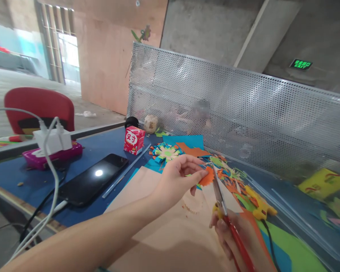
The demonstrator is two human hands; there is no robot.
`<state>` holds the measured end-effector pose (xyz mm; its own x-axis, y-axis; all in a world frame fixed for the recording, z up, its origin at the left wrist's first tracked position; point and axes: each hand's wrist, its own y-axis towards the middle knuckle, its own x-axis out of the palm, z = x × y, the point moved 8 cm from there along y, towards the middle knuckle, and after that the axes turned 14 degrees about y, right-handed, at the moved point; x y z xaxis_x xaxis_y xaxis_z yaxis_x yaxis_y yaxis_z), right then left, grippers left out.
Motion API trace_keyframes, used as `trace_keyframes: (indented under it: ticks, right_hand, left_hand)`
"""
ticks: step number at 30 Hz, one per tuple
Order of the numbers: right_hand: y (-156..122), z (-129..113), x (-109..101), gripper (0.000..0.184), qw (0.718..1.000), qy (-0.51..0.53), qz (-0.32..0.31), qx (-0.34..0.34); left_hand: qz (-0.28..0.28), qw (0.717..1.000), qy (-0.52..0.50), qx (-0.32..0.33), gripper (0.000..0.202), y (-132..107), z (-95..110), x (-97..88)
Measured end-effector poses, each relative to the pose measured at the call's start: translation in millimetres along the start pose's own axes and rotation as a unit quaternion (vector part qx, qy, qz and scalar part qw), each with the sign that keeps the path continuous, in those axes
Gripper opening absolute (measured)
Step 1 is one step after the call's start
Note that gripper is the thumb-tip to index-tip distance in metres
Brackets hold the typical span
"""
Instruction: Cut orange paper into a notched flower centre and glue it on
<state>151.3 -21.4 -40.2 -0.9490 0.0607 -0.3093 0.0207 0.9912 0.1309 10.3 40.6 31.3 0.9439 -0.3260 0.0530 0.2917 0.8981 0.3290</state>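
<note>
Between its thumb and fingers, my left hand (177,177) pinches a small orange paper piece (206,176) with a jagged edge. My right hand (232,230) grips red-handled scissors (221,200), whose blades point up and away, right beside the orange paper. Below lie beige paper sheets (155,219), with a round, scalloped beige paper piece (193,202) on top. Behind my left hand is a layered paper flower (167,152) in blue, orange, cream and green.
A yellow glue gun (260,204) and paper scraps (229,173) lie right. On the left are a phone (95,179), a red box (134,140) and a purple power strip (52,155) with white cables. A perforated metal screen (229,98) borders the table's back.
</note>
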Motion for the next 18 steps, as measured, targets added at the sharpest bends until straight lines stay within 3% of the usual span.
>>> trace_keyframes:
  ticks: [9, 18]
  right_hand:
    - [-3, -4, 3, 0.052, 1.0, 0.007, -0.008, 0.004]
    - [-4, -4, 2, 0.05, 1.0, 0.003, -0.002, -0.004]
  left_hand:
    - [-0.032, 0.995, -0.071, -0.056, 0.011, -2, 0, 7.0]
    - [-0.055, 0.992, -0.099, -0.059, 0.016, -3, -6, 12.4]
